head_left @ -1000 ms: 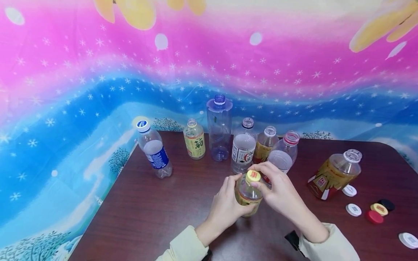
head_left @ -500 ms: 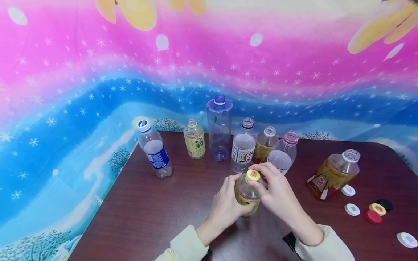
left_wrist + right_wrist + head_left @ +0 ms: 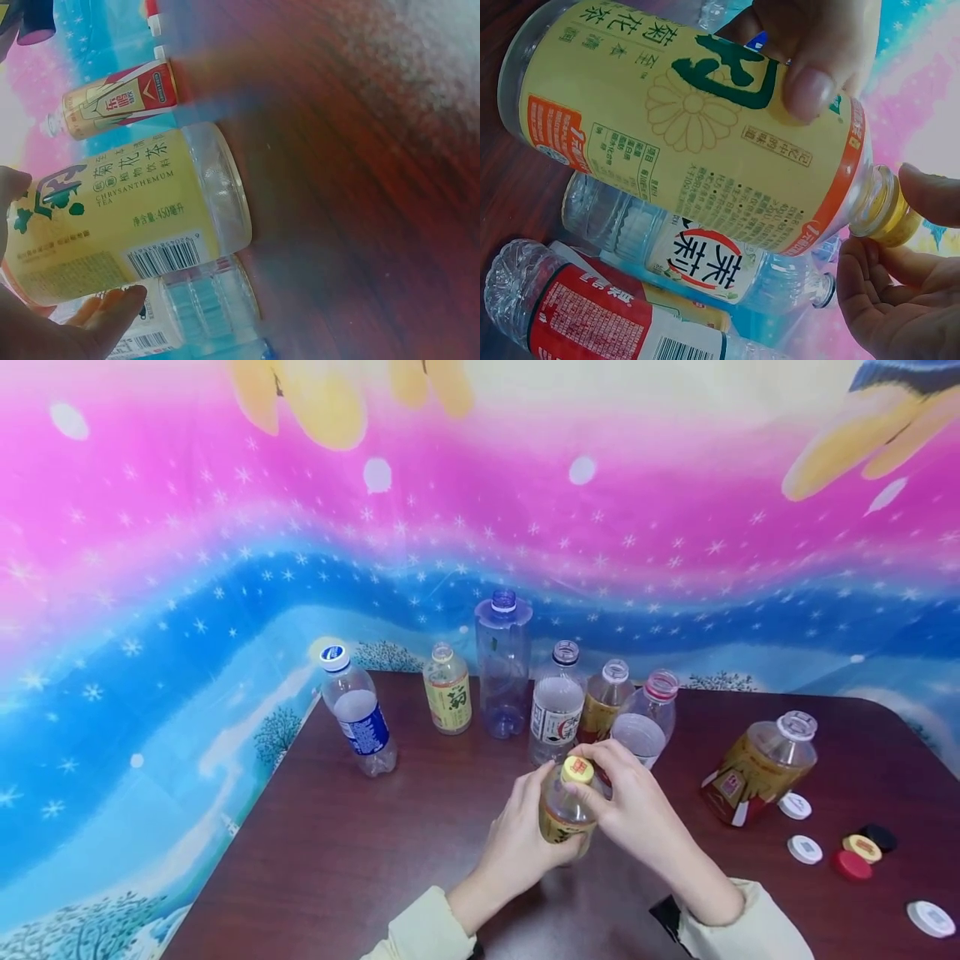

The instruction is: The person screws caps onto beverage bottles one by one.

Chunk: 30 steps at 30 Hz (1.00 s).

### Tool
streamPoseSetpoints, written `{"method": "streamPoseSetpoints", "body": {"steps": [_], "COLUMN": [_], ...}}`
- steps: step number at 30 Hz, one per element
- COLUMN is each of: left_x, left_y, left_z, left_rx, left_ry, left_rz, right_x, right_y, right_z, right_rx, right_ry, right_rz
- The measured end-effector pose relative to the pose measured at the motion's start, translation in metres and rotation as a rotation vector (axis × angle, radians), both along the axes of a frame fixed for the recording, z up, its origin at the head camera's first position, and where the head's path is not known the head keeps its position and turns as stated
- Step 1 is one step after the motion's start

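A chrysanthemum tea bottle (image 3: 564, 817) with a yellow label is upright over the near middle of the table, in the grip of my left hand (image 3: 517, 835). In the right wrist view, the left thumb presses on its label (image 3: 712, 127). The thumb and fingers of my right hand (image 3: 641, 802) pinch the yellow bottle cap (image 3: 577, 769), which sits on the bottle's neck. The left wrist view shows the bottle's lower label (image 3: 120, 217) and clear base. Whether the base touches the table cannot be told.
Uncapped bottles stand behind the hands, among them a tall purple-tinted one (image 3: 504, 668) and one with a red neck ring (image 3: 645, 727). A blue-labelled bottle (image 3: 363, 727) with its cap on is at left. At right, an amber-labelled bottle (image 3: 761, 768) stands near several loose caps (image 3: 852, 864).
The right thumb and fingers have shifted slightly around the yellow cap, and the print on the cap has turned a little. The left hand keeps its grip. The head view has tilted up slightly.
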<state>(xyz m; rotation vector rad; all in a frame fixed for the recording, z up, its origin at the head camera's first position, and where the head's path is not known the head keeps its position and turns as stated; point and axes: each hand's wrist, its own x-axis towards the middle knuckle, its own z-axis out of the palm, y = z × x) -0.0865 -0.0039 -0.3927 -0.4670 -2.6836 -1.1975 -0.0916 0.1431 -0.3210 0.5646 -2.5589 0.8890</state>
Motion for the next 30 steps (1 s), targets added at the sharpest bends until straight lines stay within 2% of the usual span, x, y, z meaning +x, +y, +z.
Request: {"method": "streamPoseSetpoints", "body": {"steps": [7,14,17,20,24,30], "left_x": [0.003,0.005,0.007,0.007,0.007,0.008], "left_y": [0.017,0.012,0.007,0.004,0.004,0.005], "left_z": [0.002,0.003,0.006,0.009,0.011,0.009], "left_rx": [0.019,0.061,0.072,0.065,0.04,0.027], "left_ry": [-0.021,0.031,0.043,0.045,0.069,0.142], "left_rz": [0.031,0.177,0.219,0.228,0.204,0.177], "right_x": [0.007,0.004,0.002,0.001,0.001,0.004], "right_y": [0.009,-0.001,-0.008,-0.011,-0.007,-0.001], "right_z": [0.001,0.003,0.005,0.006,0.006,0.006], "right_rx": [-0.003,-0.039,-0.062,-0.067,-0.042,-0.041], "right_ry": [-0.026,-0.084,-0.114,-0.126,-0.091,-0.099], "right_rz": [-0.045,-0.042,-0.034,-0.034,-0.043,-0.035]}}
